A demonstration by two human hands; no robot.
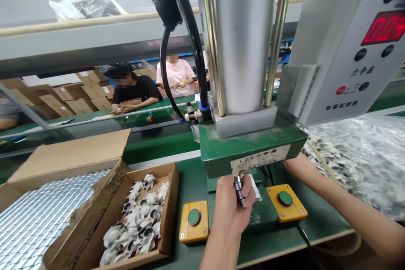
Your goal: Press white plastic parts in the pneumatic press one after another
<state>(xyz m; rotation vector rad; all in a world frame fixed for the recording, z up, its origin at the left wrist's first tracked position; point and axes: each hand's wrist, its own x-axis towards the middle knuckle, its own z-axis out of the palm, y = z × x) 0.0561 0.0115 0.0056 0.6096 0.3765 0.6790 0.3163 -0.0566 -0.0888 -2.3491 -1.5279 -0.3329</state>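
Green table point(187, 177) runs beneath the press point(221, 152). Just under its block, the left hand point(231, 202) curls around a slim metal pin point(239, 190), which slants between palm and fingers. Partly hidden behind the block, the right hand point(292, 164) may be gripping or loose; I cannot tell.

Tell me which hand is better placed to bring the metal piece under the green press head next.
Probably the left hand: it grips the metal piece close to the green press head. The right hand is mostly hidden behind that head, so its grip cannot be seen.
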